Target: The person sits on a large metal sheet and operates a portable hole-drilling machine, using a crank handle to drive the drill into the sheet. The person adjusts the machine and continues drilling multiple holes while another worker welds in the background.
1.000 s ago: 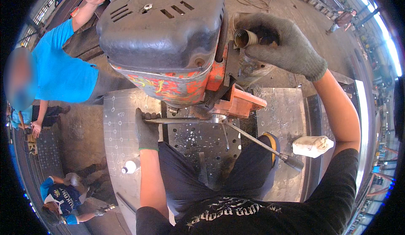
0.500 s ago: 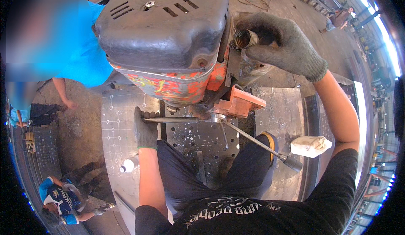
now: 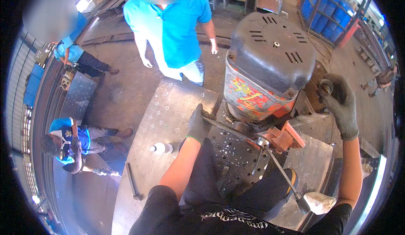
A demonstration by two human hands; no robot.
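Observation:
A worn drilling machine (image 3: 257,94), with a black vented cover and chipped orange paint, stands upright in front of me. Three metal lever arms fan out from the hub (image 3: 262,142) on its near side. My left hand (image 3: 198,123), in a grey glove, is closed around the end of the left feed lever (image 3: 230,128). Another lever (image 3: 280,167) slants down to the right and ends in a dark grip. To the right of the machine, my gloved right hand (image 3: 344,102) has its fingers curled around a short round metal tube (image 3: 325,86), whose open end faces me.
A white bottle (image 3: 161,148) and a long bolt-like rod (image 3: 133,182) lie on the marked steel plate (image 3: 168,98) at left. A white plastic container (image 3: 319,202) is by my right elbow. A person in blue (image 3: 179,32) stands beyond the plate; others are farther left. Blue cylinders (image 3: 327,11) stand caged behind.
The view has swung left, so the machine and both hands appear farther right and the person in blue shows more fully. Both hands keep their places at the lever and the tube.

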